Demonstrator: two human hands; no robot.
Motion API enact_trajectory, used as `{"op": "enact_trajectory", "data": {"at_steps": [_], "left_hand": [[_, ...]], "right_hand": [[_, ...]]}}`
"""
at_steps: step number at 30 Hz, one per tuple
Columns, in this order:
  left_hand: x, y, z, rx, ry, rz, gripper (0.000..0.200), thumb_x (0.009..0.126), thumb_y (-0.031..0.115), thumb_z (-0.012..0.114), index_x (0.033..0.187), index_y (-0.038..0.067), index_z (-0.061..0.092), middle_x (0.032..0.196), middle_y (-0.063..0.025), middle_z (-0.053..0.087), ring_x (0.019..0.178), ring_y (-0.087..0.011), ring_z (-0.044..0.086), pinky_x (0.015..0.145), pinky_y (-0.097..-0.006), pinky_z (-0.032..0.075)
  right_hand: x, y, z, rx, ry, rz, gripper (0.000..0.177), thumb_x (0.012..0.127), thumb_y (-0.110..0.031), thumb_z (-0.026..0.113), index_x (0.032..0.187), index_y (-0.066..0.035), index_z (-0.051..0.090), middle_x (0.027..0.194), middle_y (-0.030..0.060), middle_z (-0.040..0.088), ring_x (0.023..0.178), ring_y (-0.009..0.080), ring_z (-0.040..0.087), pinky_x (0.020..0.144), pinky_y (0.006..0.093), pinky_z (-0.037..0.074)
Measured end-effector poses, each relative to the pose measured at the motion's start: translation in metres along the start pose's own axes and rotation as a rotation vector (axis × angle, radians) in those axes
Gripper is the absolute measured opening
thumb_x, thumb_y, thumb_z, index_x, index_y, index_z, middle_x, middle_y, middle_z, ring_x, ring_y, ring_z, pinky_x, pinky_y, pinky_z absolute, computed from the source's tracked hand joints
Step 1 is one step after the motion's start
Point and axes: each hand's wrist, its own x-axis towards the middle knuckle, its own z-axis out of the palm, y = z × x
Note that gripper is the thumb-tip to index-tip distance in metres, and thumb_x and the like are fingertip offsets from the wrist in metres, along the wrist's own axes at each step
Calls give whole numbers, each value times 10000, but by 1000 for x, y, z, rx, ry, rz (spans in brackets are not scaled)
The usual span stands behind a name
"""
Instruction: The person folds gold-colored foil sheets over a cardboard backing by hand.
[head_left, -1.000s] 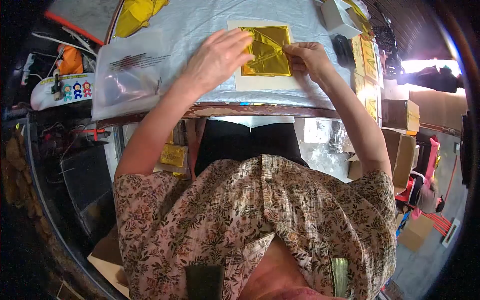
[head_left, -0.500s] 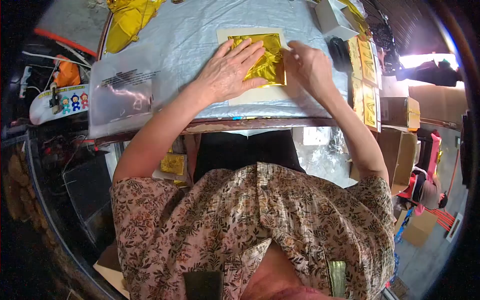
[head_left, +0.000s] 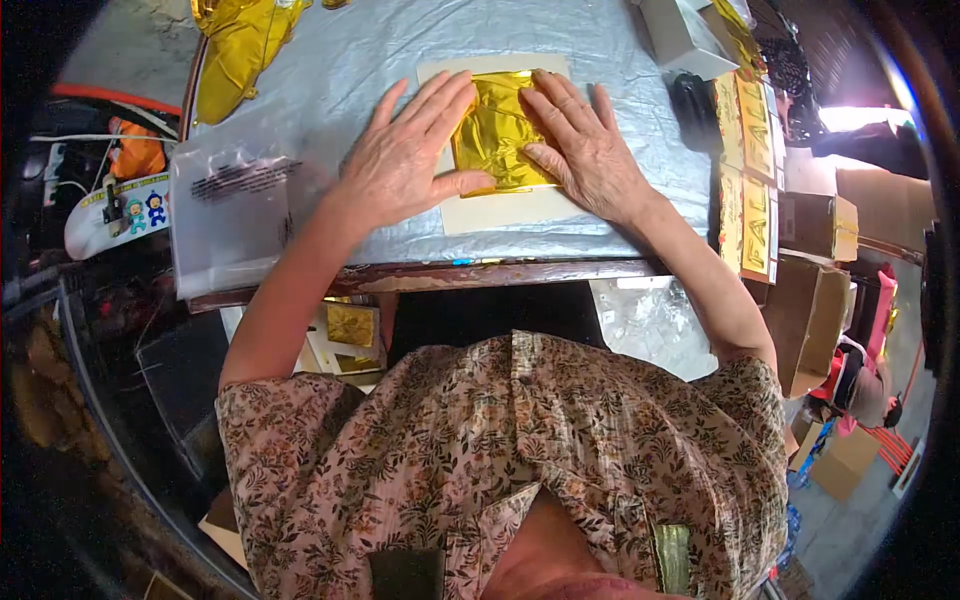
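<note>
A square of shiny gold foil (head_left: pixel 495 130), wrinkled on top, lies on a larger cream-coloured board (head_left: pixel 490 215) on the table. My left hand (head_left: pixel 405 155) rests along the foil's left side, fingers spread, its thumb over the lower left edge. On the opposite side, my right hand (head_left: pixel 585 145) lies flat with fingers apart, covering the foil's right edge. Neither hand is wrapped round anything. Parts of the board are hidden under both hands.
A silvery sheet (head_left: pixel 340 60) covers the table. A clear plastic bag (head_left: pixel 235 215) lies at its left, with bunched gold material (head_left: pixel 240 60) behind. At the right are boxes lettered FALL (head_left: pixel 755 200), a black object (head_left: pixel 692 105) and a white box (head_left: pixel 690 40).
My left hand has slid left off the foil's middle to its left edge. My right hand has opened from a curled shape and come down flat on the right edge.
</note>
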Motion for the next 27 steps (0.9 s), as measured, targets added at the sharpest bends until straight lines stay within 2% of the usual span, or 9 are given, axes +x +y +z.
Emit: {"op": "enact_trajectory", "data": {"at_steps": [10,16,17,18,19,20,22,24,27], "left_hand": [[-3,-1,4,-51,-3,-25,932,888,642,635,1496,-28,411,1586,-149,387,1480,-276,342,1215,-499,233],[-4,-6,13,48,35,9,937,880,649,642,1510,-1,401,1593,-132,383,1473,-265,356,1221,-483,239],[-3,-8,14,50,38,9,937,880,649,642,1510,-1,401,1593,-132,383,1473,-265,356,1221,-483,239],[-5,-8,14,20,20,9,941,882,618,651,1550,34,337,1621,-117,336,1497,-265,315,1225,-499,221],[-6,-8,14,-7,3,10,956,884,586,661,1590,68,274,1648,-102,289,1520,-265,274,1229,-514,203],[-6,-8,13,-1,5,10,956,884,586,661,1590,68,274,1648,-102,289,1520,-265,274,1229,-514,203],[-6,-8,13,60,37,38,940,881,655,636,1521,13,390,1596,-137,377,1475,-278,354,1222,-487,241],[-6,-8,12,56,49,39,942,881,655,636,1525,14,385,1595,-138,379,1474,-279,354,1222,-487,241],[-5,-8,12,36,47,30,948,885,648,635,1535,10,368,1594,-152,378,1468,-294,364,1220,-494,246]], "right_hand": [[-1,8,3,-37,-13,-46,636,1040,-448,485,1569,-122,348,1643,140,288,1518,309,278,1220,570,180],[-3,24,5,-80,27,-159,734,1019,-559,461,1599,-148,282,1654,128,263,1522,309,266,1218,591,155],[-3,27,7,-113,36,-174,773,994,-616,454,1594,-155,295,1650,122,274,1519,298,273,1216,593,170],[-5,27,8,-141,42,-186,814,970,-673,447,1589,-162,309,1646,116,286,1515,286,280,1214,595,185],[-6,27,10,-138,42,-187,814,970,-673,447,1589,-162,309,1646,116,286,1515,286,280,1214,595,185],[-4,28,10,-149,34,-186,835,960,-687,449,1592,-162,301,1647,117,284,1519,285,274,1214,601,183],[-6,26,8,-165,36,-184,856,950,-702,451,1595,-162,293,1648,118,282,1523,284,268,1213,607,181],[-5,28,6,-107,-3,-183,839,968,-656,480,1606,-157,261,1669,113,232,1537,298,229,1212,627,135],[-6,27,7,-101,9,-177,858,957,-683,469,1609,-169,255,1672,110,222,1539,302,223,1213,634,125]]}}
